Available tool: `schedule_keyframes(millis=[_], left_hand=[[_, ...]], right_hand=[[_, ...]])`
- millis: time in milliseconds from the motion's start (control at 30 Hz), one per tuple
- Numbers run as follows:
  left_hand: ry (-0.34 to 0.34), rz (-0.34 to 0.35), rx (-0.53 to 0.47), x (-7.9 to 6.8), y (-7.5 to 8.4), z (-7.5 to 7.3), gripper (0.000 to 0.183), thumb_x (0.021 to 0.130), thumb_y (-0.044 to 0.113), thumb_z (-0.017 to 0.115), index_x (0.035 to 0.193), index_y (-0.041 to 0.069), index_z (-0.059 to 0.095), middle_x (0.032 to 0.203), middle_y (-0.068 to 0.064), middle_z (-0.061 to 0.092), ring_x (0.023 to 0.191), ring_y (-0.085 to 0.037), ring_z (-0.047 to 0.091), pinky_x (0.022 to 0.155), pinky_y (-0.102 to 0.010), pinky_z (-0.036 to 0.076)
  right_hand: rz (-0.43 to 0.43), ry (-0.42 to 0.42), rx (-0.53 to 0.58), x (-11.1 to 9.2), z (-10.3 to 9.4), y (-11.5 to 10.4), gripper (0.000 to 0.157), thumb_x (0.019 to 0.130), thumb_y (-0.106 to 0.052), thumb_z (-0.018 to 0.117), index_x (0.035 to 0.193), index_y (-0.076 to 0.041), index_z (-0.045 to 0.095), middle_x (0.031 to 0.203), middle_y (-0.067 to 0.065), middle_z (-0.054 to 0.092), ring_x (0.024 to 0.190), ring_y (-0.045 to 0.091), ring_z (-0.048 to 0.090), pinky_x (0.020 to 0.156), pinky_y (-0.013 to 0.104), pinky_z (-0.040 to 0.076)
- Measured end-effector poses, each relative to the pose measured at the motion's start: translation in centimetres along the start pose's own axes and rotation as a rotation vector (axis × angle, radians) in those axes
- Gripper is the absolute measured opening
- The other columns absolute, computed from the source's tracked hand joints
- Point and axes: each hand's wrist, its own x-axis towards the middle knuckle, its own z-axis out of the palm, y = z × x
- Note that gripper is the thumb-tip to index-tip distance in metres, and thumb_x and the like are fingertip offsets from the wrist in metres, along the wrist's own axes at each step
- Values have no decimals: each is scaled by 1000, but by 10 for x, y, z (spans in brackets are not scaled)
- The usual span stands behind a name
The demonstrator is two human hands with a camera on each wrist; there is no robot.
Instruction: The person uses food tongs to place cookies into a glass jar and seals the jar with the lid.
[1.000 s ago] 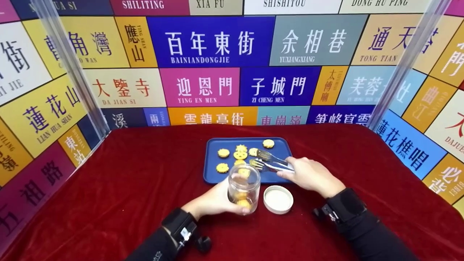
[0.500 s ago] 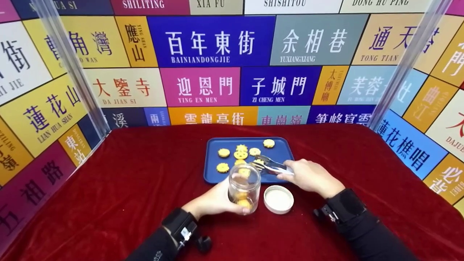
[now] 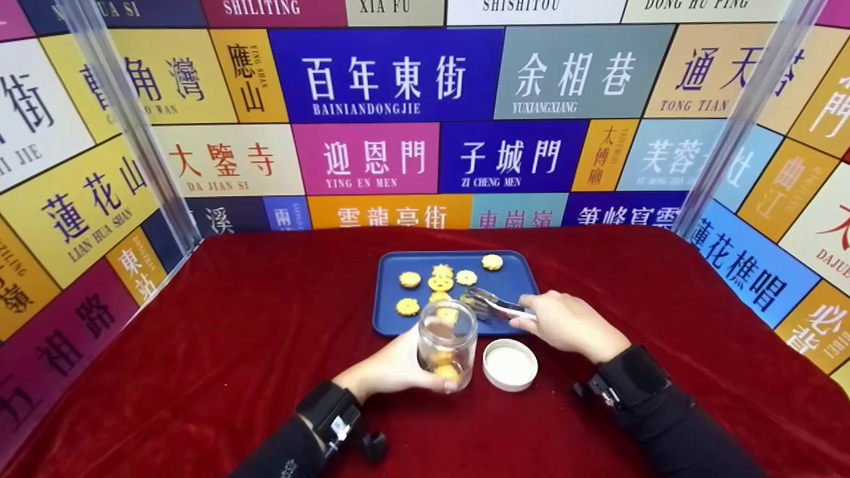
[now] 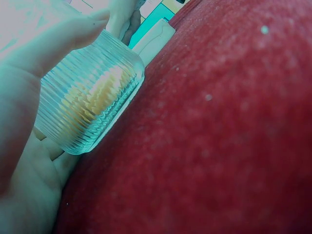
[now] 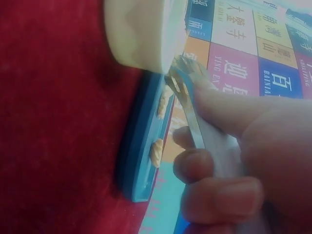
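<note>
My left hand (image 3: pixel 397 364) grips a clear ribbed jar (image 3: pixel 449 338) at the tray's front edge; its mouth is uncovered. Inside, yellow cookies (image 4: pixel 95 100) lie near the bottom. My right hand (image 3: pixel 568 324) holds metal tongs (image 3: pixel 499 307), their fork-like tips close together over the right part of the blue tray (image 3: pixel 388 325). Those tips cover a cookie there, mostly hidden in the head view. Several yellow flower-shaped cookies, such as one (image 3: pixel 408 307) at the left, lie on the tray. In the right wrist view, fingers wrap round the tongs' handle (image 5: pixel 219 151).
A cream round lid (image 3: pixel 510 365) lies on the red cloth (image 3: pixel 265 318) just right of the jar, between both hands. Behind the table stands a wall of colourful printed signs (image 3: pixel 385 76). Clear upright posts (image 3: pixel 730 126) rise at the table's back corners.
The tongs' tips have drawn together and moved slightly down over a cookie at the tray's right side. The left hand and jar have stayed in place.
</note>
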Motion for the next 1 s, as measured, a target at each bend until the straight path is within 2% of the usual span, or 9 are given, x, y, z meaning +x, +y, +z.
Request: schedule_keyframes(millis=[67, 300, 433, 633, 800, 1000], left_hand=[[-5, -3, -6, 0, 0, 0, 85, 80, 14, 95, 149, 10, 45, 130, 2, 70, 122, -17, 65, 112, -33, 48], [-4, -14, -2, 0, 1, -1, 83, 80, 15, 95, 148, 19, 47, 132, 4, 69, 124, -16, 64, 113, -33, 47], [1, -15, -2, -1, 0, 0, 84, 80, 15, 95, 148, 19, 46, 132, 3, 68, 124, -16, 64, 114, -33, 47], [-5, -11, -14, 0, 0, -1, 85, 80, 15, 95, 150, 13, 46, 132, 2, 68, 124, -17, 64, 113, -34, 48], [-6, -8, -13, 0, 0, -1, 83, 80, 16, 95, 147, 17, 47, 131, 2, 69, 123, -17, 65, 112, -34, 48], [-4, 2, -18, 0, -2, -1, 83, 79, 14, 95, 147, 18, 48, 131, 2, 70, 123, -18, 65, 112, -34, 49]], right_hand=[[-1, -11, 6, -1, 0, 0, 28, 104, -39, 71, 92, -15, 64, 70, -1, 55, 67, 19, 55, 64, 38, 46], [-5, -53, 16, -2, -4, 0, 24, 106, -36, 68, 96, -15, 62, 70, 0, 54, 68, 18, 56, 65, 38, 45], [-19, -44, 3, -2, -5, 2, 24, 105, -36, 69, 95, -16, 59, 69, 0, 52, 66, 18, 53, 63, 36, 43], [-13, 26, -1, 0, -3, 10, 25, 104, -36, 70, 92, -18, 57, 68, -1, 51, 66, 18, 53, 61, 36, 41], [-17, 106, -1, 0, -6, 14, 25, 104, -35, 71, 92, -18, 57, 69, -3, 51, 65, 18, 53, 60, 37, 41], [-18, 165, -8, -1, -14, 12, 26, 105, -38, 69, 93, -18, 57, 69, -3, 51, 64, 19, 53, 58, 36, 40]])
